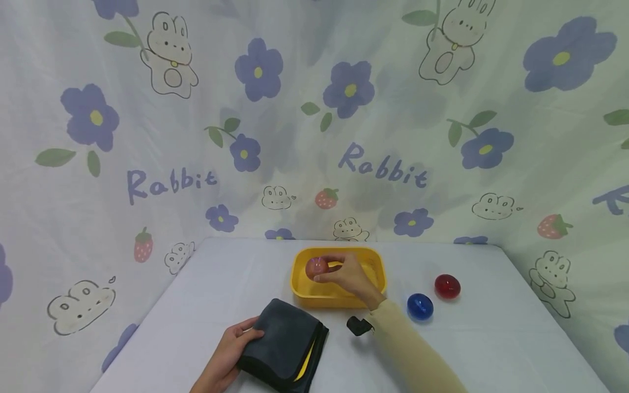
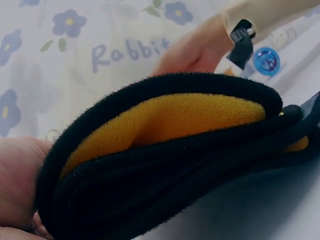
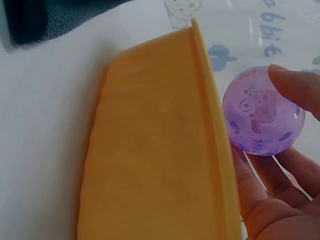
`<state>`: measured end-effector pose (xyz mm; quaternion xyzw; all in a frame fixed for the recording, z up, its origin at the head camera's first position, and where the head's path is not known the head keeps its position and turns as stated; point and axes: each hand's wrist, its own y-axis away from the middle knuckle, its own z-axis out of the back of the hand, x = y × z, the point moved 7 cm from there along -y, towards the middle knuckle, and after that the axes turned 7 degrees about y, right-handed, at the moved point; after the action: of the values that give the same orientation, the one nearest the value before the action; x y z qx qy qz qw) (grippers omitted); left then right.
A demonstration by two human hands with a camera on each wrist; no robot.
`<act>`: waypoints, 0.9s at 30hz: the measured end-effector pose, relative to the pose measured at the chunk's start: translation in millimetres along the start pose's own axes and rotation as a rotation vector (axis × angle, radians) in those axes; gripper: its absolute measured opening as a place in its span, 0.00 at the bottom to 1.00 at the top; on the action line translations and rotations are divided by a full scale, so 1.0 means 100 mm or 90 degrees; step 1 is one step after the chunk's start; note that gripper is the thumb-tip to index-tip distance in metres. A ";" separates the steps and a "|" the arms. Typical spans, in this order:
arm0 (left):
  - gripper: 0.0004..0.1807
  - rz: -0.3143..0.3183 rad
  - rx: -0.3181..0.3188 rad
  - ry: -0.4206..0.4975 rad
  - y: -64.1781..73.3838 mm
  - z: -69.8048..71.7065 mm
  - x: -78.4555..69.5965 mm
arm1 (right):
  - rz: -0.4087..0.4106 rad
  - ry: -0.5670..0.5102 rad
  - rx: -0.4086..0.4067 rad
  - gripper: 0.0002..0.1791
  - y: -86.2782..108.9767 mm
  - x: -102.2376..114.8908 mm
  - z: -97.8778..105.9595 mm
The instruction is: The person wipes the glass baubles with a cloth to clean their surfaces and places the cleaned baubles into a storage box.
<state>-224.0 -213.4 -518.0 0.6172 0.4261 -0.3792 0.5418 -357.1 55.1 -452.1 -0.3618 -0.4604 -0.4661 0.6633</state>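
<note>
My right hand [image 1: 350, 272] pinches a clear purple ball [image 3: 260, 115] between thumb and fingers. In the head view that ball looks pinkish against the yellow tray [image 1: 334, 302] beneath it. The right wrist view shows the ball beside the tray's rim, with the tray wall [image 3: 155, 135] near the fingers. With its thumb on top, my left hand [image 1: 228, 349] grips a folded dark grey cloth [image 1: 285, 333] in front of the tray. Black edges and a yellow inner side [image 2: 185, 117] of the cloth show in the left wrist view; most left fingers are hidden under it.
To the right of the tray, a clear blue ball [image 1: 420, 307] and a clear red ball [image 1: 447, 286] lie on the white table [image 1: 491, 338]. A black wrist device [image 1: 358, 326] hangs by the right sleeve. A patterned curtain [image 1: 295, 125] stands behind the table.
</note>
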 end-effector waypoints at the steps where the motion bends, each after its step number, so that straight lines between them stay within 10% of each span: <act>1: 0.38 0.001 -0.002 0.000 0.00 0.00 0.00 | -0.005 -0.001 0.002 0.34 -0.01 -0.02 -0.02; 27: 0.36 0.001 -0.023 -0.016 -0.01 -0.01 0.01 | -0.098 0.164 0.009 0.28 -0.13 -0.20 -0.14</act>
<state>-224.5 -211.9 -518.7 0.6032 0.4254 -0.3787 0.5583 -368.5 44.1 -475.3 -0.2581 -0.4008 -0.5550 0.6817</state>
